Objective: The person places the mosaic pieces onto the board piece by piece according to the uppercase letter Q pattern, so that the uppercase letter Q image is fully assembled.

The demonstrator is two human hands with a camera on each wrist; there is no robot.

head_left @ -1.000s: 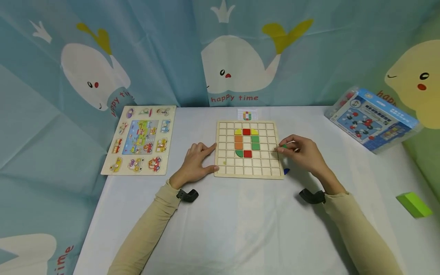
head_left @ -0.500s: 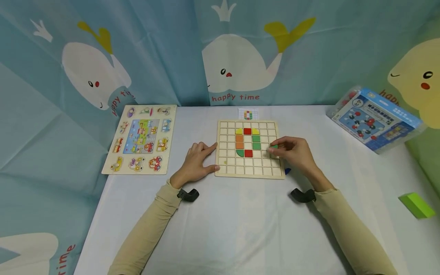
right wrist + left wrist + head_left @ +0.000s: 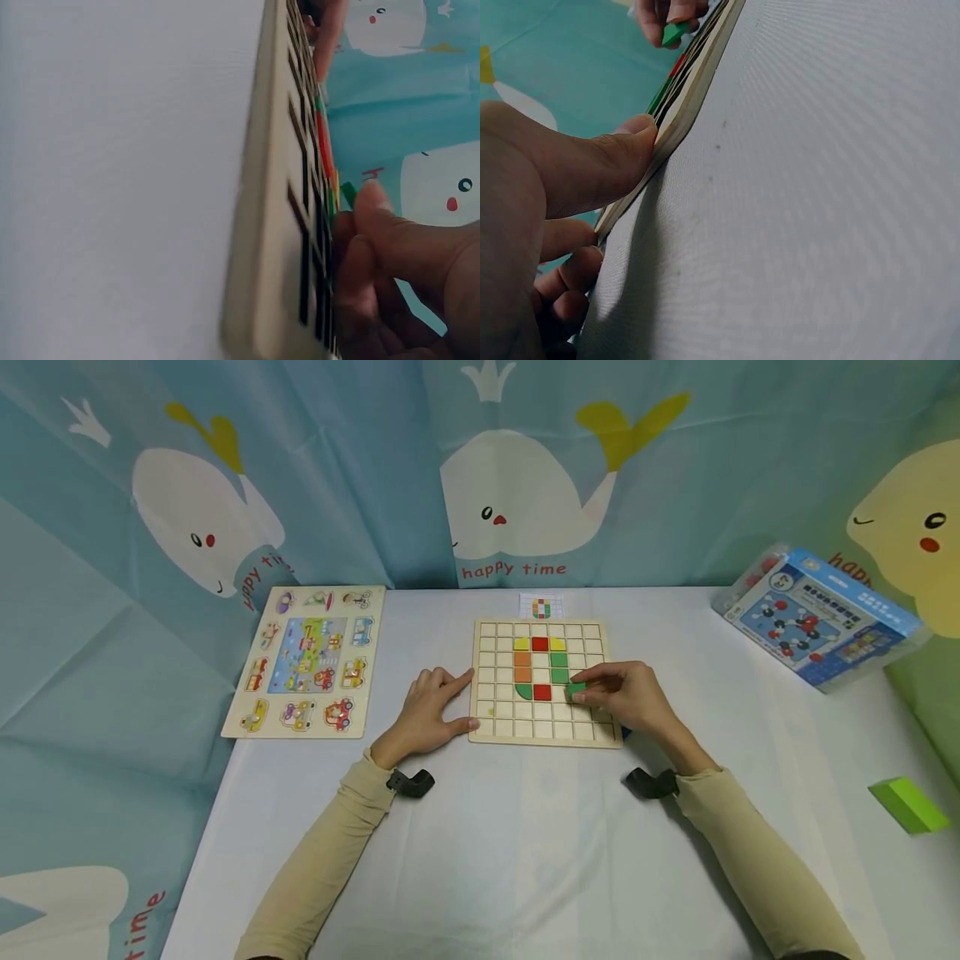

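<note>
The wooden grid board (image 3: 504,729) lies on the table with red, orange, yellow and green pieces set in some squares as a ring-like pattern. My left hand (image 3: 426,713) rests at the board's left edge, thumb and index finger extended and touching it. In the left wrist view that thumb (image 3: 604,165) presses on the board's rim. Between thumb and fingertips, my right hand (image 3: 628,695) pinches a green piece (image 3: 575,690) over the board, just right of the lower red square (image 3: 542,692). Partly hidden behind the right hand is a blue piece (image 3: 627,732) by the board's right edge.
A small pattern card (image 3: 541,607) lies behind the board. To the left is a picture puzzle board (image 3: 307,656) with vehicle shapes. A boxed molecule set (image 3: 817,618) stands at the back right, and a green block (image 3: 909,805) sits far right.
My right hand has carried the green piece leftward from the board's right edge to beside the lower red square. The left hand stays in place.
</note>
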